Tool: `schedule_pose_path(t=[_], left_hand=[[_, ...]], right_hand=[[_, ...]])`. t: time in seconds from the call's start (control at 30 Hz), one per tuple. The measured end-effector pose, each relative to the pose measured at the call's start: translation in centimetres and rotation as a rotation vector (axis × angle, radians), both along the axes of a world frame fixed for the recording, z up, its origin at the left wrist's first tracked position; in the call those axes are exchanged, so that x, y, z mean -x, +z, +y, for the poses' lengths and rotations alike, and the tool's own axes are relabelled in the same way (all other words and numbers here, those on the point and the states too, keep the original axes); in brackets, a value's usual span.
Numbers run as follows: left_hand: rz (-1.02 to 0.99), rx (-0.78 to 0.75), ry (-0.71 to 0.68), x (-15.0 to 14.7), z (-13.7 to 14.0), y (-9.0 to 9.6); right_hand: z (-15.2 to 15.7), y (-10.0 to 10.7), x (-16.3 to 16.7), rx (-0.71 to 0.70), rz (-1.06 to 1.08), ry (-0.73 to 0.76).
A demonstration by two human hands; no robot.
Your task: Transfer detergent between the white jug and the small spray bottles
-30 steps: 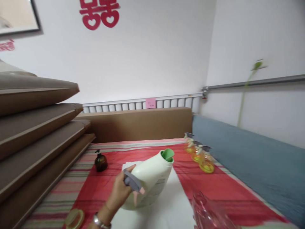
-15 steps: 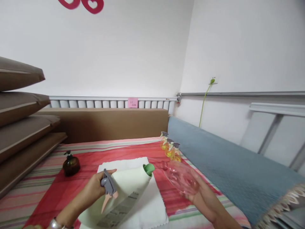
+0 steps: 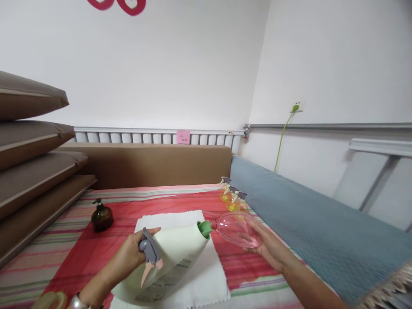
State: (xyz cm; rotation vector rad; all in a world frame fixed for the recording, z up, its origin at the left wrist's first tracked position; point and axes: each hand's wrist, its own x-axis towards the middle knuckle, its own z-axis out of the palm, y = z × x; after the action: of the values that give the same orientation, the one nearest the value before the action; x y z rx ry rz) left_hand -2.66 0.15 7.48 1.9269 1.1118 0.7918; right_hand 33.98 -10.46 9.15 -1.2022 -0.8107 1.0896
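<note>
My left hand grips a large pale white-green detergent bottle, tilted so its green spout points right. The same hand also holds a grey spray head with a peach trigger, against the bottle's side. In my right hand is a clear pink bottle, lying nearly level with its neck to the left. That neck is at the green spout; whether they touch I cannot tell. No liquid shows passing between them. Beneath the large bottle lies a white cloth.
Several spray bottles with yellow liquid stand behind the pink bottle. A dark brown pump bottle stands at left on the striped red cloth. Brown cushions are stacked at far left. A blue-covered backrest runs along the right.
The pink bottle has turned more level and moved left, bringing its neck to the green spout. My left hand keeps hold of the large bottle. The view has shifted slightly.
</note>
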Motion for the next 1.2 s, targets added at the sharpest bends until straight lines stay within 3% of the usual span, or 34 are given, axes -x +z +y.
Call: schedule_pose_path(t=[0.37, 0.8, 1.2], left_hand=[[0.018, -0.046, -0.041, -0.2, -0.2, 0.1], [0.027, -0.070, -0.044, -0.3, -0.1, -0.1], [-0.008, -0.071, -0.070, -0.1, -0.1, -0.5]], right_hand=[[0.0, 4.3, 0.7, 0.091, -0.223, 0.011], [1.1, 5.9, 0.6, 0.170, -0.439, -0.047], [1.1, 8.3, 1.7, 0.154, -0.725, -0.048]])
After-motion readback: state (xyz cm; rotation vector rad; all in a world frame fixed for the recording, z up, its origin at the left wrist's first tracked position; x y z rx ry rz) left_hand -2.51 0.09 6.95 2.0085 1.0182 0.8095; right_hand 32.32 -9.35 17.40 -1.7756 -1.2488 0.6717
